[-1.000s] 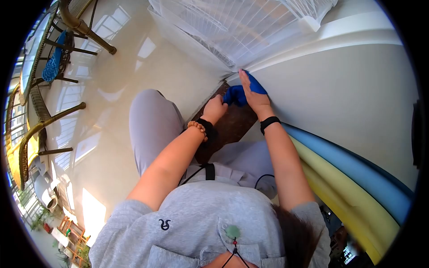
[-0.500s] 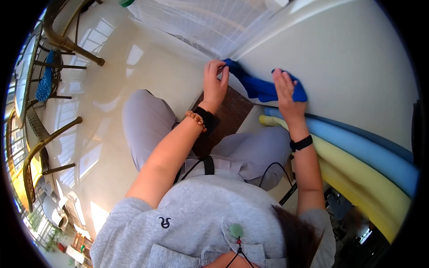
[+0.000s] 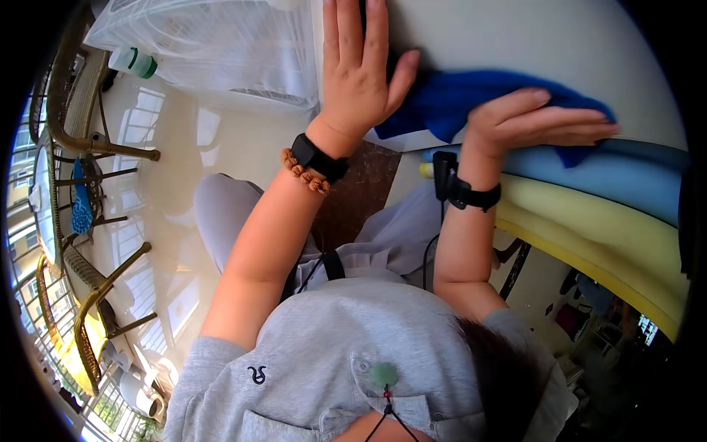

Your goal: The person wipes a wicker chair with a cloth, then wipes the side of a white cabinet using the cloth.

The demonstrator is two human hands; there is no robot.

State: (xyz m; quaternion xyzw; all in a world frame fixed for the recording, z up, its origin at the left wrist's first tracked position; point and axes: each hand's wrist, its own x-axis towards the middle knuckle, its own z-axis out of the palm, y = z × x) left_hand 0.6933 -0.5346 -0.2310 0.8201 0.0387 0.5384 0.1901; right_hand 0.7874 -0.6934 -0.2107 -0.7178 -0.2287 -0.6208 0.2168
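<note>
A blue cloth (image 3: 471, 92) lies spread against the pale wall surface (image 3: 515, 37) at the upper right. My left hand (image 3: 361, 77) is at the top centre with its fingers stretched out and the thumb apart, beside the cloth's left end. Over the cloth's right part is my right hand (image 3: 537, 121), its fingers extended and lying flat. Part of the cloth is hidden behind this hand. Bands are on both wrists, and a bead bracelet (image 3: 303, 173) is on the left one.
Rolled blue (image 3: 589, 177) and yellow (image 3: 582, 225) sheets lie at the right. Clear plastic wrap (image 3: 236, 51) and a green-capped bottle (image 3: 134, 62) are at the upper left. Wicker-framed chairs (image 3: 81, 272) stand along the left. A dark brown panel (image 3: 361, 188) lies between my legs.
The blue cloth has gone from bunched to spread out. My hands have moved apart; the left has opened and gone up, and the right has moved rightward. The view has shifted.
</note>
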